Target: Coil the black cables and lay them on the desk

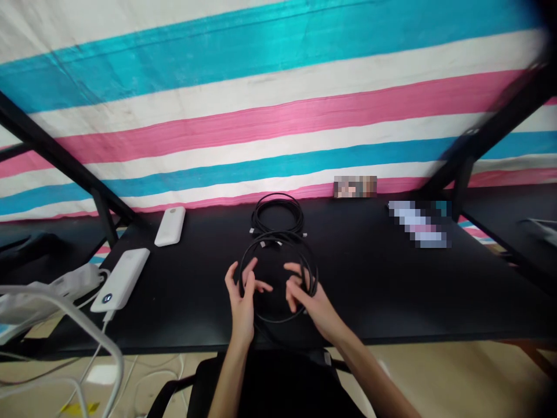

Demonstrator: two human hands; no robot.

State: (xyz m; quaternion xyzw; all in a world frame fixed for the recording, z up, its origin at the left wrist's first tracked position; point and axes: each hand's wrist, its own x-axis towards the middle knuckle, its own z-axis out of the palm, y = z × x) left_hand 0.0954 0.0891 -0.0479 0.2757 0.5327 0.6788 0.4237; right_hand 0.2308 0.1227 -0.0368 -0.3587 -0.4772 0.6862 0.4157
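A black cable is looped into a wide coil [278, 244] on the black table [391, 290], right in front of me. My right hand [304, 293] curls its fingers round the coil's right side. My left hand [243, 290] is at the coil's left side with fingers spread, touching the loop. A second, smaller black cable coil [277, 213] lies just beyond, flat on the table.
Two white power banks [171, 225] [123, 277] lie at the left of the table, the nearer one with a white cord. A striped pink, blue and white cloth hangs behind. Black frame bars [56, 154] slant at both sides. A black chair [270, 383] sits below me.
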